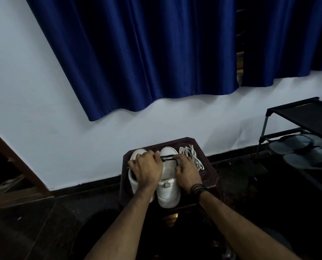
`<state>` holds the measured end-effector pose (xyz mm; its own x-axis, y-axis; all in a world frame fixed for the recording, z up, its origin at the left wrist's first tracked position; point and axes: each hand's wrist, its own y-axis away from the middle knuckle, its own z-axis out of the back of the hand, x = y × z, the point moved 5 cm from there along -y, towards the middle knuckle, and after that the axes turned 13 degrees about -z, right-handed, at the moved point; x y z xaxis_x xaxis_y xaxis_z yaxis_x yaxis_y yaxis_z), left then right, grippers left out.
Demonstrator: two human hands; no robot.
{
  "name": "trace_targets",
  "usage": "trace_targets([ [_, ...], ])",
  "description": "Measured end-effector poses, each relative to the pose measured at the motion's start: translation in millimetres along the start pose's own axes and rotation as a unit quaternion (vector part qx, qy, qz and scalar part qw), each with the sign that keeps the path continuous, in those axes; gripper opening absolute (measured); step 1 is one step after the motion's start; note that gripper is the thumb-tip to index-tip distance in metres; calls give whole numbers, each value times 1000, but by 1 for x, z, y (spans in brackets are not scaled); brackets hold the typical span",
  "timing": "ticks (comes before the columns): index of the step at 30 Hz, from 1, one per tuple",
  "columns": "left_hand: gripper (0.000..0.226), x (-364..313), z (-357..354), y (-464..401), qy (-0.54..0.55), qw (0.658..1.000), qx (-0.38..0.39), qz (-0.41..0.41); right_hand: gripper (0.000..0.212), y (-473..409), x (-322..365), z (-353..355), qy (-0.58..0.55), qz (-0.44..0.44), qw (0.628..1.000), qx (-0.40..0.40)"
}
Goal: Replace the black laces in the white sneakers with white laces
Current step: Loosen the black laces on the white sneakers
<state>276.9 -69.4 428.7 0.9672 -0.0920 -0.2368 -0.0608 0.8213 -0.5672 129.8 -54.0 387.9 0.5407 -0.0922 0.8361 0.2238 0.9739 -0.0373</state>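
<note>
Two white sneakers stand side by side on a small dark wooden stool (209,174), toes toward the wall. The left sneaker (135,156) is mostly covered by my left hand (146,170). The right sneaker (168,194) shows its heel and toe. A black lace (167,157) stretches taut across the right sneaker between my hands. My left hand pinches one end with curled fingers. My right hand (187,170) pinches the other end above the shoe's right side. A bundle of white laces (192,156) lies on the stool to the right of the shoes.
A white wall and a blue curtain (147,53) rise behind the stool. A black shoe rack (297,124) with grey sandals (306,152) stands at the right. A wooden frame (16,166) leans at the left. The floor is dark.
</note>
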Motion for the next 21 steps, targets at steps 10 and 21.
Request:
trace_targets([
  [10, 19, -1, -1, 0, 36, 995, 91, -22, 41, -2, 14, 7, 131, 36, 991, -21],
  [21, 25, 8, 39, -44, 387, 913, 42, 120, 42, -2, 15, -1, 135, 11, 991, -11],
])
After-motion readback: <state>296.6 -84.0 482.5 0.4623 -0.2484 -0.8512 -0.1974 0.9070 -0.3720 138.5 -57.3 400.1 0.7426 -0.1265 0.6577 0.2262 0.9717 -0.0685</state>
